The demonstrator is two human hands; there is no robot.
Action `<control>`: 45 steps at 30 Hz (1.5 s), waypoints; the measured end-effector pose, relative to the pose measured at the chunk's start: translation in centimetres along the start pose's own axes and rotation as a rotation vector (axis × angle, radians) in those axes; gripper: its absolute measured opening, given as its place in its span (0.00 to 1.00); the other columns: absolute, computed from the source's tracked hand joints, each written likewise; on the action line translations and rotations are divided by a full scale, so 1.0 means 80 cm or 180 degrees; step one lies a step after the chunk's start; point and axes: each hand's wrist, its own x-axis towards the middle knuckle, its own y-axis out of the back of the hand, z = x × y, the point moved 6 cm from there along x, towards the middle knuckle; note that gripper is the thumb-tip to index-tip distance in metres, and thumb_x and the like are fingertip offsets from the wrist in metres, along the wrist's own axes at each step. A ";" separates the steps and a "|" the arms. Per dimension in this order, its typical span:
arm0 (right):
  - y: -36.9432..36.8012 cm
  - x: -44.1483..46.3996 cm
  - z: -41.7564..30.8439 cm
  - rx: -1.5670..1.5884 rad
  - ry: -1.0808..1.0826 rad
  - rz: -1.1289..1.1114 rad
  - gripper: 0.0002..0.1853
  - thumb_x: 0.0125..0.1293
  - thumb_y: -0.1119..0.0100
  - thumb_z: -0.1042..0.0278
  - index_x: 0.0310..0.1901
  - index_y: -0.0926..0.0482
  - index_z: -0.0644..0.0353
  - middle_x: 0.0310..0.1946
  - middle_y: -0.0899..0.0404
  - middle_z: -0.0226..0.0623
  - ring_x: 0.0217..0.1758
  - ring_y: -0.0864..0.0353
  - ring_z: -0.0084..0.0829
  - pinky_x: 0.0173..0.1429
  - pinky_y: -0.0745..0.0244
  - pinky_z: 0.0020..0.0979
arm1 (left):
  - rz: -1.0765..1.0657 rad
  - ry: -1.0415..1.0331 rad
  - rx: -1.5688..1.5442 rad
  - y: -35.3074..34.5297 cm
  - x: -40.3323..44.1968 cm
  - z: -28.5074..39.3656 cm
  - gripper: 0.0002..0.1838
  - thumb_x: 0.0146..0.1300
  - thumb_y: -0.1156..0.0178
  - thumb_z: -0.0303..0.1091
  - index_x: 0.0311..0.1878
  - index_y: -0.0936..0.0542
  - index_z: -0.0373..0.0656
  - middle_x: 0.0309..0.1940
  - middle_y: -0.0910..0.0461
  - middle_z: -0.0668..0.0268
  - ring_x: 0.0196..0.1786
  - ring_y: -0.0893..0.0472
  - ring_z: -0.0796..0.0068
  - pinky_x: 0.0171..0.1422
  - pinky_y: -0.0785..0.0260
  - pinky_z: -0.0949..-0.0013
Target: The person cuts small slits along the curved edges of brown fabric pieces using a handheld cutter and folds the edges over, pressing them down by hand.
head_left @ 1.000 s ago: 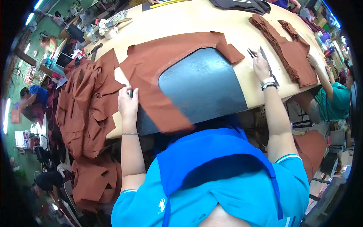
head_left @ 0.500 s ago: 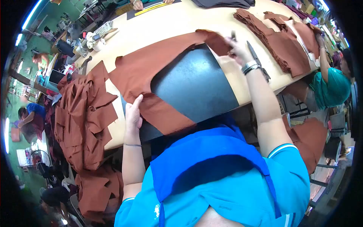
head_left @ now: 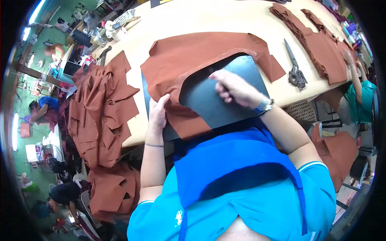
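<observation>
A curved rust-brown fabric piece [head_left: 201,50] lies over a dark board [head_left: 229,86] at the table's front edge. My left hand [head_left: 158,112] grips the fabric's left part, thumb on top, and the cloth bunches a little there. Above the board, inside the fabric's curve, my right hand [head_left: 235,88] is closed with its fingers curled; whatever is in it, if anything, is too small to make out. Large dark scissors [head_left: 295,68] rest on the table to the right of the fabric.
Crumpled brown fabric [head_left: 96,116] hangs over the table's left edge. Stacked brown pieces [head_left: 325,52] lie at the right, where a co-worker's hand [head_left: 348,56] touches them. Jars and tools [head_left: 114,30] stand at the back left of the pale table [head_left: 193,16].
My right hand has come from the right end of the fabric to above the board. The scissors, in my right hand at first, lie on the table. My left hand has taken hold of the fabric.
</observation>
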 end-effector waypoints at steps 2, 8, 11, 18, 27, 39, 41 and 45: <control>-0.043 0.014 0.029 0.0452 -0.0530 -0.0636 0.21 0.79 0.53 0.46 0.58 0.28 0.55 0.26 0.37 0.19 0.23 0.44 0.12 0.24 0.45 0.17 | 0.0055 -0.0030 0.0027 -0.002 -0.002 0.003 0.20 0.69 0.42 0.24 0.63 0.25 0.39 0.56 0.19 0.65 0.56 0.19 0.73 0.62 0.27 0.68; -0.078 0.047 0.035 0.0746 -0.0760 -0.0843 0.22 0.79 0.54 0.43 0.55 0.26 0.54 0.24 0.39 0.17 0.20 0.48 0.10 0.19 0.52 0.15 | 0.0044 -0.0079 0.0041 -0.003 -0.001 0.005 0.18 0.67 0.40 0.24 0.60 0.24 0.36 0.54 0.18 0.64 0.53 0.18 0.74 0.59 0.27 0.70; -0.076 0.056 0.033 0.0746 -0.0713 -0.0762 0.21 0.79 0.55 0.43 0.53 0.26 0.53 0.23 0.40 0.16 0.19 0.49 0.10 0.18 0.53 0.15 | 0.0177 -0.0077 0.0066 -0.004 -0.003 0.006 0.18 0.67 0.40 0.24 0.60 0.24 0.35 0.53 0.18 0.63 0.54 0.18 0.74 0.59 0.27 0.70; -0.074 0.052 0.033 0.0762 -0.0692 -0.0813 0.19 0.80 0.56 0.46 0.51 0.27 0.55 0.23 0.40 0.18 0.18 0.50 0.09 0.18 0.54 0.14 | 0.0084 -0.0143 -0.0077 -0.007 -0.002 0.006 0.18 0.67 0.40 0.23 0.60 0.25 0.34 0.54 0.19 0.62 0.54 0.18 0.74 0.59 0.26 0.70; -0.078 0.055 0.032 0.0795 -0.0688 -0.0917 0.18 0.81 0.57 0.47 0.51 0.27 0.54 0.23 0.40 0.18 0.18 0.50 0.10 0.18 0.53 0.14 | 0.0095 -0.0061 0.0124 -0.011 -0.006 0.013 0.20 0.68 0.43 0.21 0.63 0.27 0.31 0.54 0.18 0.58 0.53 0.16 0.72 0.58 0.23 0.69; -0.073 0.051 0.038 0.0765 -0.0656 -0.0997 0.19 0.80 0.55 0.45 0.51 0.26 0.53 0.24 0.39 0.18 0.18 0.48 0.10 0.18 0.52 0.14 | 0.0249 -0.0138 0.0105 -0.001 -0.002 0.005 0.19 0.67 0.40 0.23 0.61 0.25 0.36 0.51 0.17 0.64 0.51 0.17 0.74 0.55 0.25 0.71; -0.074 0.052 0.037 0.0850 -0.0840 -0.0895 0.19 0.81 0.57 0.46 0.51 0.27 0.54 0.23 0.40 0.18 0.18 0.49 0.10 0.17 0.52 0.14 | 0.0307 -0.0189 0.0229 -0.003 -0.003 0.006 0.19 0.67 0.40 0.23 0.61 0.24 0.37 0.49 0.16 0.65 0.49 0.17 0.74 0.54 0.25 0.72; -0.079 0.063 0.037 0.0658 -0.0626 -0.0929 0.18 0.81 0.56 0.47 0.49 0.27 0.54 0.21 0.39 0.17 0.18 0.48 0.10 0.17 0.50 0.14 | 0.0095 -0.0136 0.0369 -0.007 -0.004 0.007 0.25 0.67 0.41 0.26 0.67 0.28 0.39 0.60 0.21 0.62 0.61 0.21 0.69 0.66 0.30 0.66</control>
